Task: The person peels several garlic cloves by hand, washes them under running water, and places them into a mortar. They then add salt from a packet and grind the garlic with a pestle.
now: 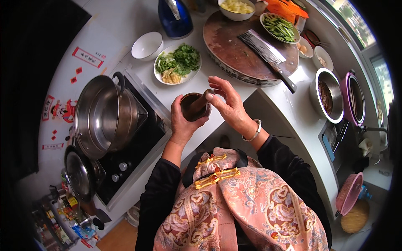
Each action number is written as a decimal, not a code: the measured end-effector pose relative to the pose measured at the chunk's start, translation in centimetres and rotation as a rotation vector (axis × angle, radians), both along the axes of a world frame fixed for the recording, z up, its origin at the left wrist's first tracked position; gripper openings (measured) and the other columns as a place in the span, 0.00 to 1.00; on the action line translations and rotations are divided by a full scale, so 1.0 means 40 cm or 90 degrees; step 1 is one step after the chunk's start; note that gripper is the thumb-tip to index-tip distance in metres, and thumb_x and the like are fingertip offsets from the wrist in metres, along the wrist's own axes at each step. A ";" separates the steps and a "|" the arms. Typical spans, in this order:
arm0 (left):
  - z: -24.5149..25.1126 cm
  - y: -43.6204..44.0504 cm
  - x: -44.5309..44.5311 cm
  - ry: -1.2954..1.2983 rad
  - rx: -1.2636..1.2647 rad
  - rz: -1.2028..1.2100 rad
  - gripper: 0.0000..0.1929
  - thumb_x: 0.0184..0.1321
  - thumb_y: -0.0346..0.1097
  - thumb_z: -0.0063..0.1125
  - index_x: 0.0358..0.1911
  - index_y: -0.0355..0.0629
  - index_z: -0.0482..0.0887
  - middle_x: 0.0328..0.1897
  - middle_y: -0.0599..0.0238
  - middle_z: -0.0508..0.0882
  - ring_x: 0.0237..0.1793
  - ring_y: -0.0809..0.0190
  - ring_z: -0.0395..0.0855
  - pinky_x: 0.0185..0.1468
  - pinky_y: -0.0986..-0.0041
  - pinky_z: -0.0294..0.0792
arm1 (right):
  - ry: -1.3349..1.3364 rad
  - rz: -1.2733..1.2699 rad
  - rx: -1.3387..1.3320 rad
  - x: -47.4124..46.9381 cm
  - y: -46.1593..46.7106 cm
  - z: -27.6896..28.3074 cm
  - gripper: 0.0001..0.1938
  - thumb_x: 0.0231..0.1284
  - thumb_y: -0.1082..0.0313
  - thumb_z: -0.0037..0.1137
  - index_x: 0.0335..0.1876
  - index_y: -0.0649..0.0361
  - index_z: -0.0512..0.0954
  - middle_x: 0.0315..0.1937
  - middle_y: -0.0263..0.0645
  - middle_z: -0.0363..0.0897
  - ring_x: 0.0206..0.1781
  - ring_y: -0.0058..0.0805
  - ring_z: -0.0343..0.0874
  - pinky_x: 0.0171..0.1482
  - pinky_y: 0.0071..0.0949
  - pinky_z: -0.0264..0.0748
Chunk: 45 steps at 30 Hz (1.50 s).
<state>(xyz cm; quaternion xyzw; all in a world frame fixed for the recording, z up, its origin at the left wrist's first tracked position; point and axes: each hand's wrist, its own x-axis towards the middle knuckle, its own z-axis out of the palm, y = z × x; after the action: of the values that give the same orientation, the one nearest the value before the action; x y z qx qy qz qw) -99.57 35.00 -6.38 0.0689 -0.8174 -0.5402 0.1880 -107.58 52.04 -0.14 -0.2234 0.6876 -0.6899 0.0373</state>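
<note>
My left hand (183, 124) is wrapped around a small dark mortar (187, 100) with a brown rim, held at the front edge of the white counter. Inside it leans a wooden pestle (198, 105), its rounded top towards my right hand (230, 102). The thumb of that hand lies against or just beside the pestle's top, while the fingers stretch out apart beyond it. What lies at the bottom of the mortar is too dark to tell. Just behind is a white plate (190, 77) with chopped green herbs (185, 58) and minced pale pieces (171, 76).
Left, a large steel pot (97, 125) stands on the black gas hob (141, 149). A cleaver (267, 51) lies on the round wooden chopping block (223, 37), its handle overhanging the edge. Steel bowl (336, 106) at right; white bowl (147, 47) and blue bottle (176, 25) behind.
</note>
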 end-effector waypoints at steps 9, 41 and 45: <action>-0.021 -0.012 -0.022 -0.001 -0.084 -0.014 0.54 0.26 0.44 0.84 0.62 0.40 0.60 0.56 0.51 0.75 0.55 0.42 0.75 0.59 0.56 0.70 | -0.115 0.168 -0.076 0.026 -0.143 0.027 0.11 0.69 0.68 0.57 0.52 0.65 0.77 0.30 0.31 0.81 0.30 0.15 0.76 0.36 0.18 0.74; -0.014 -0.014 -0.010 0.044 -0.073 0.011 0.54 0.32 0.45 0.81 0.67 0.40 0.60 0.63 0.46 0.71 0.62 0.40 0.71 0.66 0.54 0.67 | -0.086 0.163 -0.087 -0.012 -0.206 0.081 0.05 0.68 0.73 0.55 0.37 0.65 0.78 0.27 0.30 0.76 0.26 0.15 0.71 0.29 0.18 0.68; -0.008 -0.014 0.003 0.093 -0.099 0.037 0.54 0.34 0.48 0.80 0.67 0.40 0.60 0.64 0.45 0.71 0.63 0.40 0.70 0.67 0.53 0.66 | 0.007 0.136 -0.140 -0.009 -0.177 0.101 0.06 0.70 0.74 0.51 0.37 0.67 0.77 0.24 0.30 0.75 0.23 0.15 0.69 0.27 0.18 0.67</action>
<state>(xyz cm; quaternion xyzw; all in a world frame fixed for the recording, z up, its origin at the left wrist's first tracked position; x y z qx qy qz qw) -99.45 34.45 -6.71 0.0382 -0.8384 -0.4733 0.2675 -107.96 44.98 3.91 -0.3019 0.5802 -0.7520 0.0819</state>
